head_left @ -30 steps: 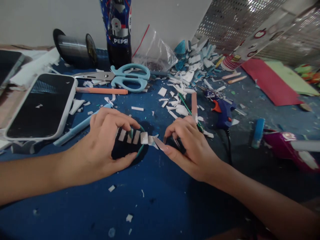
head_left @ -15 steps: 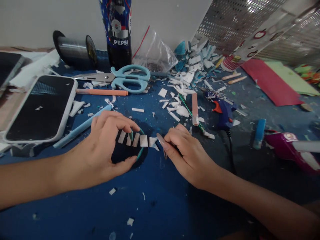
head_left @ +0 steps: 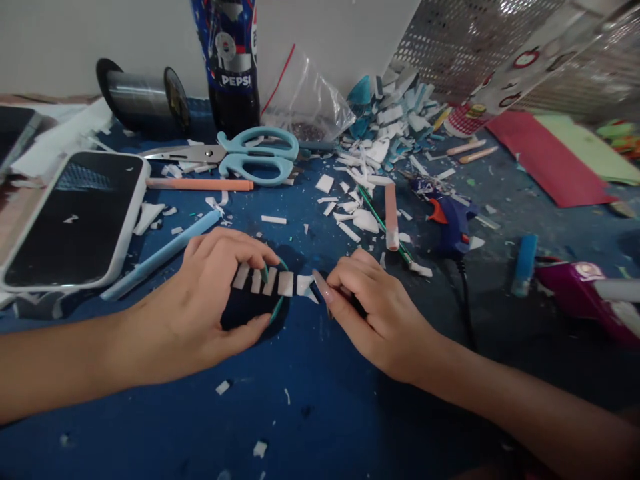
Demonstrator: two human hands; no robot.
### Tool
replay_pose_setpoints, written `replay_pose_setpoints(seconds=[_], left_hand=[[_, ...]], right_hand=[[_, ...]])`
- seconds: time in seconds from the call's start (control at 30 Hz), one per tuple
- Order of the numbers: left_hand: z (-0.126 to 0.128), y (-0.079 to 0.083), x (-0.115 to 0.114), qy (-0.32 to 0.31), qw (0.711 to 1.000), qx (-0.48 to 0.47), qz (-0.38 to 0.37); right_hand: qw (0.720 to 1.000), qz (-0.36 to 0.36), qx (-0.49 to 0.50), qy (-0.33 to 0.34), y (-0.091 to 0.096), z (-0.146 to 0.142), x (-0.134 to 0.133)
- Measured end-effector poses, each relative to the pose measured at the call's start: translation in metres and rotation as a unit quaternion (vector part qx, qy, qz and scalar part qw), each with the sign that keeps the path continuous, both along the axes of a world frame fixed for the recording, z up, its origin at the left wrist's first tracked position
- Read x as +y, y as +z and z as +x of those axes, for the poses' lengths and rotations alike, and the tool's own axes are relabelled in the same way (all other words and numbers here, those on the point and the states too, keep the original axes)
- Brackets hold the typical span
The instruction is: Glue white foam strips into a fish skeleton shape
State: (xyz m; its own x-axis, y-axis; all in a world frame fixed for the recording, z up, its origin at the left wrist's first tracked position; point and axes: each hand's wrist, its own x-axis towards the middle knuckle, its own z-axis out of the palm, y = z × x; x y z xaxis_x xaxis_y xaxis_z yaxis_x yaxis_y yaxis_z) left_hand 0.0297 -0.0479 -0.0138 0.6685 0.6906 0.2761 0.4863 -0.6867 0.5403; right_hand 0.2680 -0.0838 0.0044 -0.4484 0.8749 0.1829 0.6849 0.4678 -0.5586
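Note:
My left hand (head_left: 210, 287) curves around a thin teal ring (head_left: 278, 308), its thumb and fingertips on the rim. A row of several small white rectangular pieces (head_left: 285, 284) runs across the ring toward the right. At the right end of the row lies a white piece with a forked end (head_left: 305, 285). My right hand (head_left: 370, 307) is closed in a pinch, with its thumb and forefinger at the tip of this forked piece. Folded fingers hide whatever else may be in the right hand.
Blue scissors (head_left: 260, 156), an orange stick (head_left: 200, 185) and a light blue stick (head_left: 163, 253) lie beyond my left hand, beside a phone (head_left: 70, 220). White scraps (head_left: 367, 220) are scattered behind the right hand, near a blue glue gun (head_left: 453, 223). A Pepsi bottle (head_left: 233, 73) stands behind.
The view has shifted slightly. Both hands stay in nearly the same place, and the ring and the row of white pieces look the same.

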Motion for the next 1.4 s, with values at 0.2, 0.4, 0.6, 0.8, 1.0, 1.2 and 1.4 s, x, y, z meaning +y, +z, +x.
replay_pose_setpoints(seconds=[0.2,0.4,0.6,0.8,1.0,1.2,1.4], left_hand=[[0.0,0.0,-0.001,0.008,1.0,-0.001,-0.004],[0.001,0.002,-0.002,0.008,1.0,0.009,-0.017],[0.0,0.001,-0.001,0.008,1.0,0.009,0.006],[0.001,0.003,-0.003,0.018,0.999,0.027,-0.007],[0.001,0.004,0.0,0.006,0.999,0.031,0.011],[0.002,0.008,-0.002,-0.003,0.996,0.036,0.079],[-0.004,0.003,-0.015,-0.044,0.974,0.032,0.219]], right_hand=[[1.0,0.018,-0.017,-0.002,-0.001,0.0,0.0],[0.999,0.022,-0.034,-0.011,-0.002,0.0,0.001],[0.998,0.042,-0.044,-0.012,-0.002,-0.002,0.001],[0.991,0.088,-0.103,-0.002,-0.005,0.001,0.002],[0.976,0.145,-0.163,-0.006,-0.007,0.001,0.003],[0.962,0.196,-0.182,-0.052,-0.001,0.002,-0.003],[0.952,0.251,-0.146,-0.095,0.011,0.003,-0.018]])
